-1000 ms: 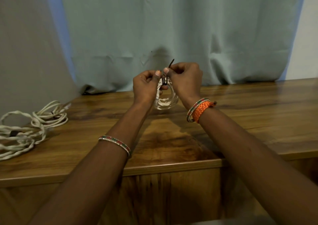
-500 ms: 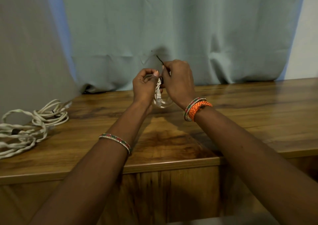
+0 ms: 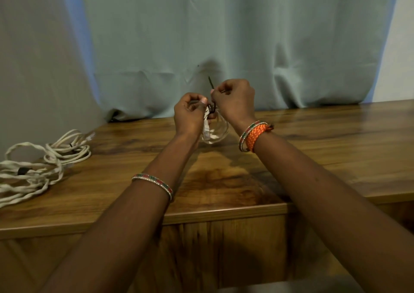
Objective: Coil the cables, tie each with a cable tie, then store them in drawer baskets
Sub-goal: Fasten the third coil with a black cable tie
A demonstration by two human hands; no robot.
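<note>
From the head camera, both hands are raised above the brown wood-grain tabletop (image 3: 313,158), close together in front of the pale green curtain (image 3: 224,35). The left hand (image 3: 189,116) has its grip clenched around the small coil of white cable (image 3: 212,133), whose loops hang just below the fingers, over the tabletop. The right hand (image 3: 235,101) pinches the thin dark cable tie (image 3: 211,86); the tie wraps the top of the coil between the two grips, and its free end sticks up and to the left above the right hand's thumb. A striped beaded bangle sits on each forearm, and an orange woven wristband (image 3: 255,136) on the right wrist. Well to the left of both grips, a loose pile of cream twisted cord (image 3: 40,167) lies on the tabletop near its left edge. No drawer basket or other container shows in this view.
</note>
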